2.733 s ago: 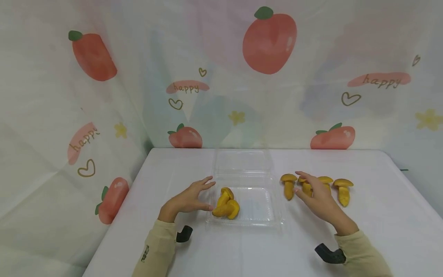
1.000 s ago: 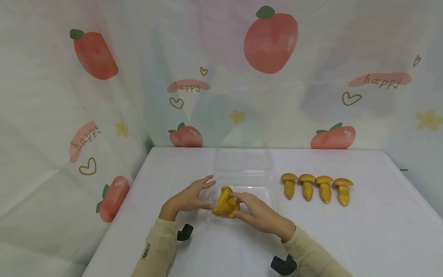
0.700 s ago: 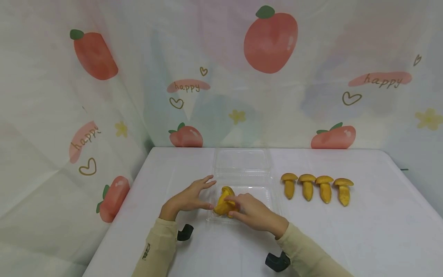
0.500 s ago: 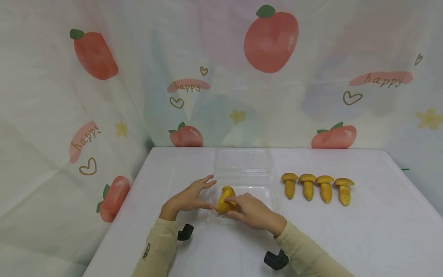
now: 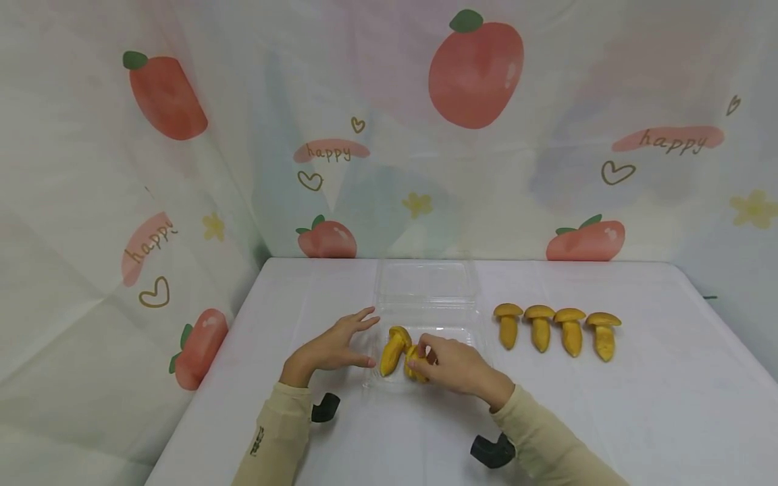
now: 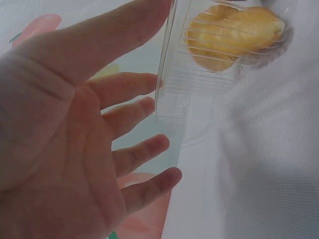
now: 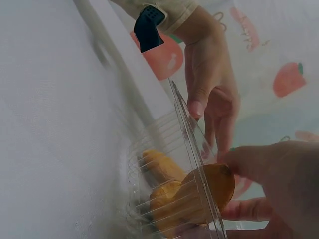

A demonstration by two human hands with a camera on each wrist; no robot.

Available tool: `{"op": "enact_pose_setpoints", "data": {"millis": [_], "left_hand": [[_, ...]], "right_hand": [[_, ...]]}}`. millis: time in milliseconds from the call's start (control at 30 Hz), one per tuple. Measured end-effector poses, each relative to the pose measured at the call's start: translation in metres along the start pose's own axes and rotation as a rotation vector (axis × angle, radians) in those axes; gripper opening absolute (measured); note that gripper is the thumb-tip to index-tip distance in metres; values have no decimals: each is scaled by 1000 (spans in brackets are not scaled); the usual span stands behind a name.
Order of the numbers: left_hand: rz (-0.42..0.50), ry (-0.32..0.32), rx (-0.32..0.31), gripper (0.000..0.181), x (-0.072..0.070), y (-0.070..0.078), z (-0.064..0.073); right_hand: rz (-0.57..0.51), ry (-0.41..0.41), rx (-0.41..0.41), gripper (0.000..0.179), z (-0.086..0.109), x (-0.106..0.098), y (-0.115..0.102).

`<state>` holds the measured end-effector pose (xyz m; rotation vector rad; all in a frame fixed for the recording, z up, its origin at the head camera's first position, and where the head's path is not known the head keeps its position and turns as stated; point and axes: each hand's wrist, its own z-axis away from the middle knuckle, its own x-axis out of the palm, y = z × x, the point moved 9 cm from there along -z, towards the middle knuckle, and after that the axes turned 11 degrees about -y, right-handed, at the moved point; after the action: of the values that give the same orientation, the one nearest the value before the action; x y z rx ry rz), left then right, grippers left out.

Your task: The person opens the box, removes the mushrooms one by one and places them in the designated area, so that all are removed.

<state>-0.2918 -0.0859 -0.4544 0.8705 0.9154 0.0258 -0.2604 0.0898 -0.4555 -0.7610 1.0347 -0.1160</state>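
Clear plastic makes up the container [image 5: 474, 334] on the white table [image 5: 340, 445], its lid [image 5: 425, 280] laid back toward 12 o'clock. Inside, the right hand [image 5: 462, 370] pinches one yellow mushroom [image 7: 187, 199] between thumb and fingers, just to the 4 o'clock of a loose mushroom [image 5: 394, 352]. Fingers spread and holding nothing, the left hand [image 5: 331, 349] is at the container's 9 o'clock edge, while four more mushrooms [image 5: 540, 334] line up toward 3 o'clock.

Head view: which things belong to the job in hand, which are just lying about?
Job, apparently:
Clear plastic hinged box
Yellow capped mushroom held by the right hand
Another yellow mushroom in the box
Four yellow mushrooms in a row, probably

Just background:
White rectangular table
Pastel fruit-print cloth backdrop
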Motion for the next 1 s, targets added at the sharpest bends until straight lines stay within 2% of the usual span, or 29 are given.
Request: {"op": "enact_pose_setpoints", "data": {"millis": [167, 333, 667, 1000], "left_hand": [[-1, 0, -1, 85, 0, -1, -1], [-5, 4, 6, 85, 0, -2, -2], [7, 5, -7, 85, 1, -3, -3], [3, 1, 3, 85, 1, -2, -1]], "right_hand": [[-37, -8, -70, 16, 2, -4, 3], [-47, 20, -149, 21, 5, -15, 4], [-107, 63, -151, 54, 21, -32, 8], [-103, 91, -143, 49, 38, -42, 17]]}}
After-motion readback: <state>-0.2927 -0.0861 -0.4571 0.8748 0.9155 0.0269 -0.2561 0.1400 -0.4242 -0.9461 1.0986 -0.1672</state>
